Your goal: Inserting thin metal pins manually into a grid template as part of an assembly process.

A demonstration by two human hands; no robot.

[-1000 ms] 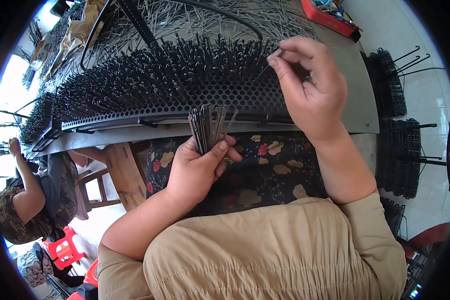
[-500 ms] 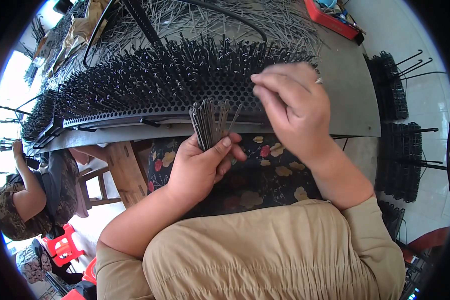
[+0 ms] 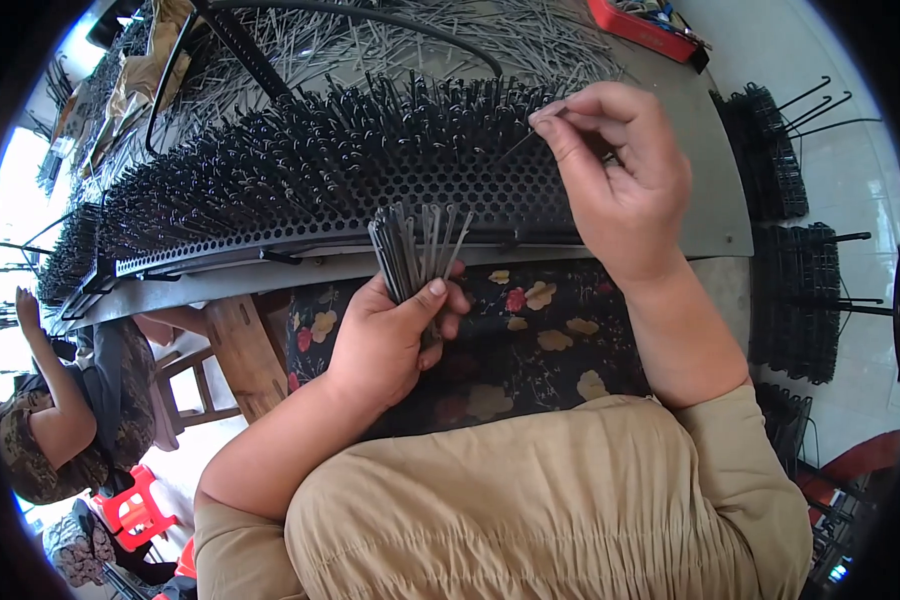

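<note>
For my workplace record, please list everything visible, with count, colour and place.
Table: one, grey, upper middle
Perforated racks: apparently two, black, on table
Hooked rods: many, black, in racks
Loose strips: many, grey, on table
Tray: one, red, upper right
Hook bundles: several, black, right
Paper: some, brown, upper left
Floral cloth: one, black, centre
Bench: one, brown, left
Stool: at least one, red, lower left
Co-worker: one, dark clothes, left
Strip bundle: one, grey-black, centre
Thin strip: one, dark, upper centre
Left hand: one, gripping bundle
Right hand: one, pinching strip
</note>
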